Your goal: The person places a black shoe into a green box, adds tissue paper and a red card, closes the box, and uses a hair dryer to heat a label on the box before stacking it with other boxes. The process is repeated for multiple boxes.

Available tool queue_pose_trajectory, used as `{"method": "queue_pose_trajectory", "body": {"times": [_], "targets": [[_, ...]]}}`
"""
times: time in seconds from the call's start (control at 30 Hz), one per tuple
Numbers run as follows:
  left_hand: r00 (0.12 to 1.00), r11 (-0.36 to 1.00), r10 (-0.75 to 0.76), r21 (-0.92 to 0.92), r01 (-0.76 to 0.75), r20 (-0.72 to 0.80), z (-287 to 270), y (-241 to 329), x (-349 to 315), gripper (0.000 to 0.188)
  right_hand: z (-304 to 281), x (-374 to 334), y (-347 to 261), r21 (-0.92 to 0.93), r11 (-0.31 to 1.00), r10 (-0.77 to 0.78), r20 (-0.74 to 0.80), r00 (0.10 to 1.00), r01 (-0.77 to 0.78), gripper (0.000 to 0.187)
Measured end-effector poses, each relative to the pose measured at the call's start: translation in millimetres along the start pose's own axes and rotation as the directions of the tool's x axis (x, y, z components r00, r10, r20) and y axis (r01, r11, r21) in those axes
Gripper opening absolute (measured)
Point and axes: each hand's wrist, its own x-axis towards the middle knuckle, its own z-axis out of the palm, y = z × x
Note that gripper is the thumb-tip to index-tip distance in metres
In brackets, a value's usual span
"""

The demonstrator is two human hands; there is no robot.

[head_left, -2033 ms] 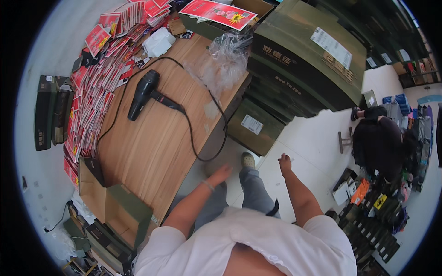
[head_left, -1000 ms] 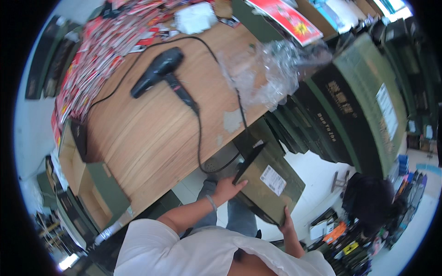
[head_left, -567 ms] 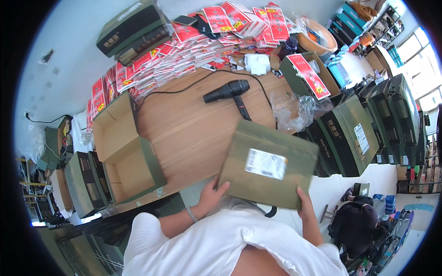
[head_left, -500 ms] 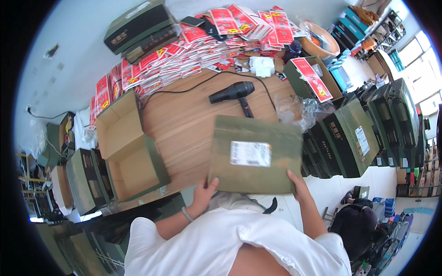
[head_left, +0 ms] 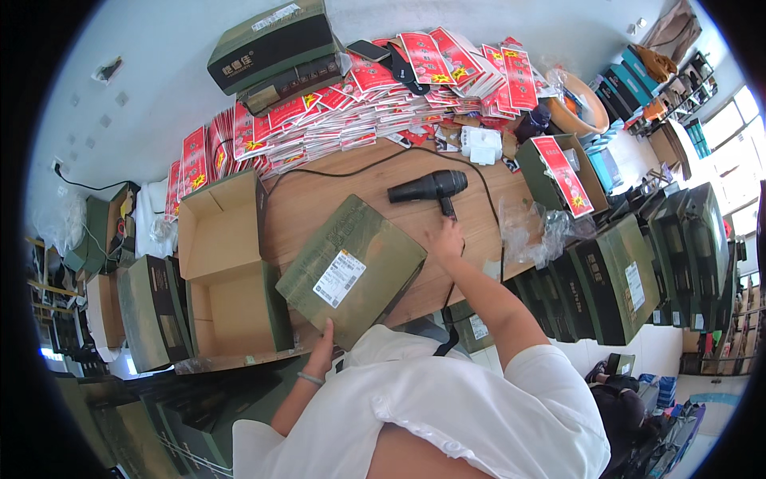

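Note:
A closed green cardboard box [head_left: 371, 247] with a white label lies tilted on the table in front of me. My left hand [head_left: 322, 348] grips its near left edge, the thumb showing on top and the other fingers hidden beneath. A black hair dryer [head_left: 427, 186] rests beyond the box, its nozzle pointing left. Around its handle my right hand [head_left: 445, 239] is closed, partly covering it. An open box [head_left: 231, 311] with a bare tan inside and its lid folded back stands to the left.
Red printed cards [head_left: 319, 128] are heaped along the wall. A black cord [head_left: 343, 171] curves round the dryer. Clear plastic wrap [head_left: 535, 231] lies at the right, near upright green boxes [head_left: 610, 271]. More boxes [head_left: 271, 48] are stacked at the back left. A person [head_left: 622, 407] is low at the right.
The box has moved left and turned, and it now lies lower at the table. My right hand has left its edge and reached forward to the hair dryer's handle.

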Motion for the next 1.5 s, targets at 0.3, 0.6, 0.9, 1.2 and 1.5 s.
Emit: {"method": "queue_pose_trajectory", "body": {"times": [0.3, 0.6, 0.9, 1.2, 1.5], "targets": [[0.990, 0.986, 0.061, -0.165, -0.040, 0.127, 25.7, 1.5, 49.6, 0.077, -0.5, 85.9, 48.9, -0.519, 0.825, -0.099, 0.260, 0.960, 0.225, 0.086], [0.924, 0.961, 0.014, -0.259, 0.093, 0.383, 155.4, 75.5, 42.4, 0.084, -69.1, 133.5, 120.9, -0.602, 0.779, -0.083, 0.176, 0.981, 0.174, 0.087], [0.766, 0.584, 0.640, 0.690, -0.428, -0.067, 151.2, 182.4, 50.9, 0.045, -45.3, 81.6, 33.7, -0.196, 0.972, -0.118, 0.080, 0.990, 0.131, 0.081], [0.847, 0.549, 0.500, 0.822, -0.148, -0.182, 84.7, 161.7, 116.0, 0.066, 15.7, -32.2, -8.8, 0.491, 0.864, -0.283, 0.282, 0.917, 0.115, 0.088], [0.940, 0.818, 0.145, 0.498, -0.289, 0.307, 116.6, 78.6, 59.1, 0.049, -35.2, 101.0, -49.0, 0.263, 0.926, -0.195, -0.282, 0.940, 0.271, 0.062]]}}
